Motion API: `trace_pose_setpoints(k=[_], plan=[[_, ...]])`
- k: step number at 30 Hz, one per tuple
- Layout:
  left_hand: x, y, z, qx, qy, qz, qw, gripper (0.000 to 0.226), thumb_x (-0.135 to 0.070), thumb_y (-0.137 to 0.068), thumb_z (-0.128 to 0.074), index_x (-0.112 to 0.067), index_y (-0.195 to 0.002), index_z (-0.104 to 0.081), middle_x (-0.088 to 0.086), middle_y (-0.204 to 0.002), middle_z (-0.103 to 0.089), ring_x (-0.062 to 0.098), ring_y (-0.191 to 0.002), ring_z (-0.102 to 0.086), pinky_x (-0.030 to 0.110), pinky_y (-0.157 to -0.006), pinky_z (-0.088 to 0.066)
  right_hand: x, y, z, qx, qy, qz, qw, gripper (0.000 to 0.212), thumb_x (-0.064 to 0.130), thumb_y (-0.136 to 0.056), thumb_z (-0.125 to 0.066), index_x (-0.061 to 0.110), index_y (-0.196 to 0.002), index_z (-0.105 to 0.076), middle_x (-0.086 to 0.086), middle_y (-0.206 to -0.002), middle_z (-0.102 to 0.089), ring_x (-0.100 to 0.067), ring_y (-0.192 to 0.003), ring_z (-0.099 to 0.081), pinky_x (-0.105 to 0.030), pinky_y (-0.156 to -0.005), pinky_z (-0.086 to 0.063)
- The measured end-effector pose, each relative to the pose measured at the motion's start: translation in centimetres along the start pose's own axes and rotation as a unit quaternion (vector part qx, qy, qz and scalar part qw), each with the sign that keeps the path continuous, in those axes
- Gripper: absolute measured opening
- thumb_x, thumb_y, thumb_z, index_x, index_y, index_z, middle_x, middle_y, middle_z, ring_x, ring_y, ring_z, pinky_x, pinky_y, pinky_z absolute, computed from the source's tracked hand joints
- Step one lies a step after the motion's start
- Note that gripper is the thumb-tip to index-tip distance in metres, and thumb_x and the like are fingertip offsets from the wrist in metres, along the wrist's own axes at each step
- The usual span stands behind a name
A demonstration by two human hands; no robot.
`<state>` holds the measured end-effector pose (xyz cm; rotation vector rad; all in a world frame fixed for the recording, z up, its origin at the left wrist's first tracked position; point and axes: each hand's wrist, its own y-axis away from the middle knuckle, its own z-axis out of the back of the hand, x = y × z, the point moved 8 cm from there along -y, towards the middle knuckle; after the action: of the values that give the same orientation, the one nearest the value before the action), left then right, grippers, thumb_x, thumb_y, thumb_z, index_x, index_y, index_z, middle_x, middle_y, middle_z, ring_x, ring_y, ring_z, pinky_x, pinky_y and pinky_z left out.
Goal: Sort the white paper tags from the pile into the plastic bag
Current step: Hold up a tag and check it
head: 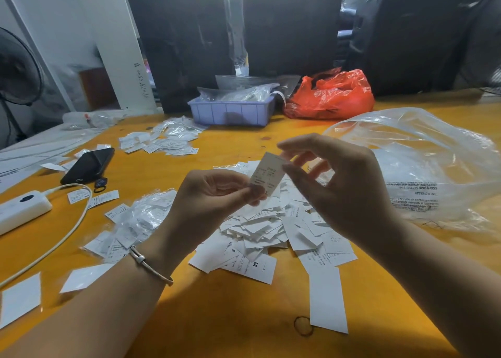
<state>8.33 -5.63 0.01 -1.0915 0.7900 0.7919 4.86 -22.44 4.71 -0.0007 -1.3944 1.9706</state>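
Note:
A heap of white paper tags [271, 230] lies on the orange table [233, 317] in front of me. Above it, one printed white tag [267, 172] is held upright between both hands. My left hand [214, 195] pinches its lower edge with thumb and curled fingers. My right hand [339, 184] pinches its upper right edge between thumb and forefinger, the other fingers spread. A large clear plastic bag [423, 168] with printed warning text lies crumpled to the right, apart from both hands.
A black phone [88, 165], a white power bank [21, 208] with cable and small bagged tags [135, 222] sit left. More bagged tags [168, 139], a lilac bin [230, 112] and a red bag [330, 96] stand behind. A long white strip [326, 298] and a rubber band [303, 325] lie near.

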Motion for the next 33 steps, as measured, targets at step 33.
trace_pose_setpoints(k=[33], plan=[[1.5,-0.4,0.2,0.008,0.032,0.074,0.997,0.012,-0.03,-0.083,-0.074,-0.018,-0.087,-0.076,0.001,-0.09,-0.075,0.013,-0.09,-0.069,0.025,-0.078,-0.056,-2.5,1.0,-3.4,0.134,-0.084,-0.124,0.98,0.012,0.022,-0.085,-0.068,0.011,-0.083,-0.07,0.003,-0.085,-0.07,-0.009,-0.081,-0.062,-0.029,-0.062,-0.051]])
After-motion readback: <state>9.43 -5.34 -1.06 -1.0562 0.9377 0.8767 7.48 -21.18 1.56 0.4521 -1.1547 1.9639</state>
